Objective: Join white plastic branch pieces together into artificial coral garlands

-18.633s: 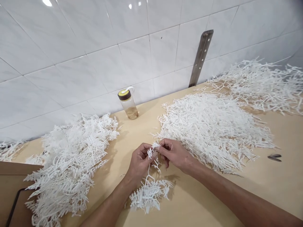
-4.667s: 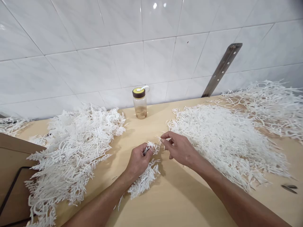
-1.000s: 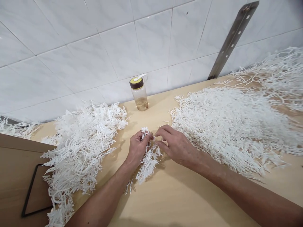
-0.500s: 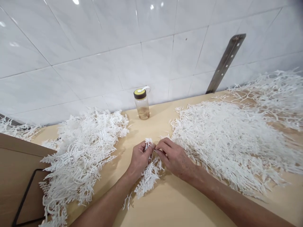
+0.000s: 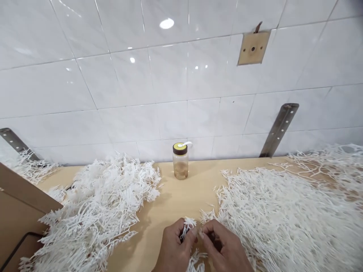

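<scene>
My left hand [image 5: 176,247], low in the middle of the head view, is closed around a white branching plastic sprig [image 5: 189,223]; its frilly tip sticks up between thumb and fingers. Beside it, my right hand [image 5: 227,247] is closed in a pinch just right of the left thumb. Whatever lies between those fingertips is too small to make out. Below and between the hands, more white branching strands [image 5: 197,260] show, cut off by the bottom of the picture.
A heap of white branching pieces [image 5: 104,200] lies on the left, a broader one [image 5: 283,211] on the right. Behind stands a clear jar [image 5: 180,168] with a yellow-and-black lid. A cardboard box [image 5: 19,215] borders the left. Metal brackets [image 5: 279,130] lean against the tiled wall [image 5: 170,83].
The view has tilted up, so hands, heaps and jar sit lower and a wall plate appears. The left hand keeps its hold on the sprig; the right remains pinched close by.
</scene>
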Available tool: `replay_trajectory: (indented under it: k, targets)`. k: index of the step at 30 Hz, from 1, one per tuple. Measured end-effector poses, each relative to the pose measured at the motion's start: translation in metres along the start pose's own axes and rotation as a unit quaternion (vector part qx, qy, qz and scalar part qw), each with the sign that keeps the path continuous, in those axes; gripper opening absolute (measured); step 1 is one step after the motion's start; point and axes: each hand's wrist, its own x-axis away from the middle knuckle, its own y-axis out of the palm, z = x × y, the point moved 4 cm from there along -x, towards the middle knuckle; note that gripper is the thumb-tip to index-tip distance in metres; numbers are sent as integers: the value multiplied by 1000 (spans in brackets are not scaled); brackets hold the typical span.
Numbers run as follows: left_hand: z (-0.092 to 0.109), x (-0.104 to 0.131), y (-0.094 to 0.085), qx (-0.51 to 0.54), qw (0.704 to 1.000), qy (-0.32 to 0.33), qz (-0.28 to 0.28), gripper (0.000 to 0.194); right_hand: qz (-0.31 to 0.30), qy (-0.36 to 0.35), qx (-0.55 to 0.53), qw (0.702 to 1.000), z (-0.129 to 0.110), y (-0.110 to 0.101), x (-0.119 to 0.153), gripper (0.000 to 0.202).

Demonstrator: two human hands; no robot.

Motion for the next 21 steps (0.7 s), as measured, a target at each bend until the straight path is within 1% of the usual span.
replay_trajectory:
  k: [4,6,9,10,11,12,15,17,18,20,21]
  targets:
    - [-7,-1,1,21,999,13,24,46,34,11,-37,999,4,2,1,34]
    - [-8,-2,-1,36,999,16,37,46,43,22,-54,997,3,1,2,33]
    - [-8,-4,-8,41,998,-2,49,44,35,97,-88,991,7,-3,2,30]
    - [-8,-5,-10,30,998,-12,45,42,31,117,-93,988,8,-4,2,29]
    - [-7,-6,-11,15,999,-18,24,40,28,120,-89,988,8,-5,2,28]
    - [-6,-6,-12,2,1000,-21,18,40,35,118,-84,989,8,-6,1,26]
    - [-3,-7,-12,-31,999,-19,16,39,43,119,-89,988,8,-6,-1,19]
    - [-1,-6,-11,-49,998,-18,22,40,70,111,-88,987,4,-9,-2,15]
    - [1,-6,-10,-57,998,-18,24,40,82,94,-80,989,0,-11,-3,12]
    - [6,-6,-9,-68,997,-12,41,40,97,34,-42,994,-13,-16,-3,6]
    - [8,-6,-10,-69,996,-11,53,39,97,-12,-22,995,-21,-19,-4,6]
